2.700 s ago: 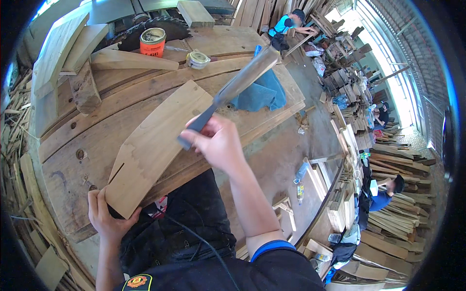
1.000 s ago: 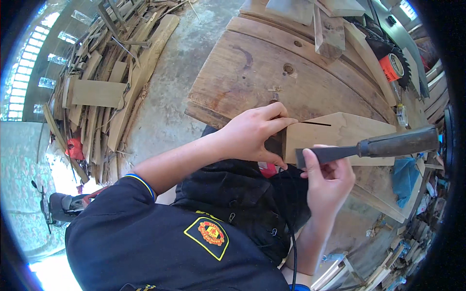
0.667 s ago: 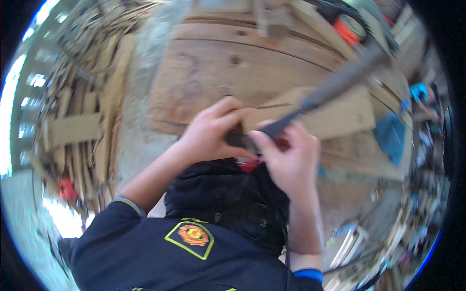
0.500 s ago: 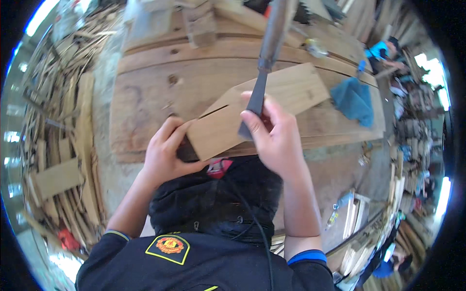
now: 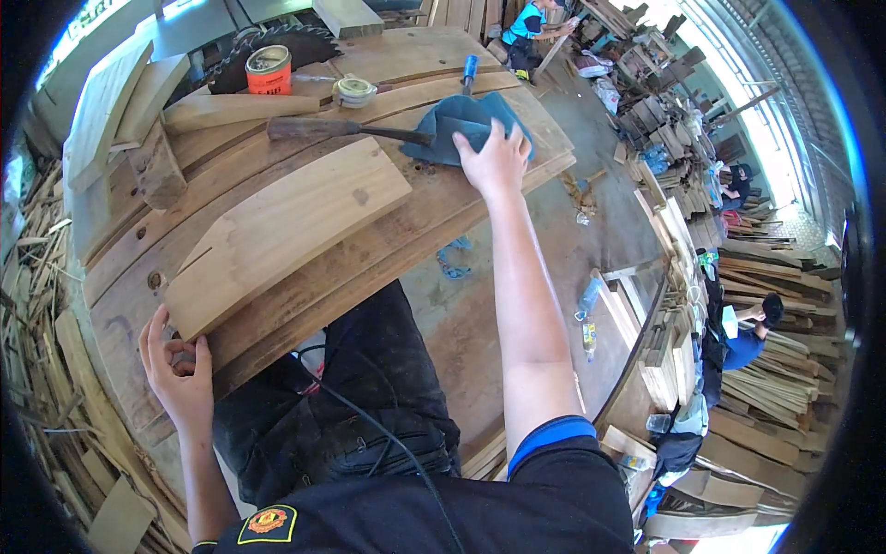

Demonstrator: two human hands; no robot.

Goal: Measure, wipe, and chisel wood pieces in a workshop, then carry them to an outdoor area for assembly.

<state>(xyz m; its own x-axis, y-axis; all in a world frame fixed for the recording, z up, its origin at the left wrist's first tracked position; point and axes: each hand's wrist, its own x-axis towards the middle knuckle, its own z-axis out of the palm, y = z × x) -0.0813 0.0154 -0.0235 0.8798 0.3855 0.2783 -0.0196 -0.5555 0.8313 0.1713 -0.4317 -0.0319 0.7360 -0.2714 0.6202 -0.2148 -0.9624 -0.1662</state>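
Observation:
A pale wooden board [image 5: 286, 231] with one angled corner and a narrow slot lies aslant on the workbench. My left hand [image 5: 177, 369] is at its near-left end, fingers and thumb curled about the edge. Over a crumpled teal cloth [image 5: 448, 120] at the bench's right side, my right hand [image 5: 496, 162] has its fingers spread and holds nothing; whether it touches the cloth I cannot tell. Beyond the board lies a chisel [image 5: 309, 128] with a dark wooden handle, its blade reaching to the cloth. A blue-handled tool [image 5: 470, 72] sticks out behind the cloth.
At the back of the bench [image 5: 434, 222] are an orange tin [image 5: 269, 70], a tape roll [image 5: 353, 90], a circular saw blade [image 5: 305, 44] and wood offcuts [image 5: 157, 171]. Scrap wood lies left. Farther right are timber stacks [image 5: 766, 305] and other people.
The chisel has gone from my right hand onto the bench. My right hand has moved right to the cloth and opened. The board now lies flat on the bench, and the view has swung right.

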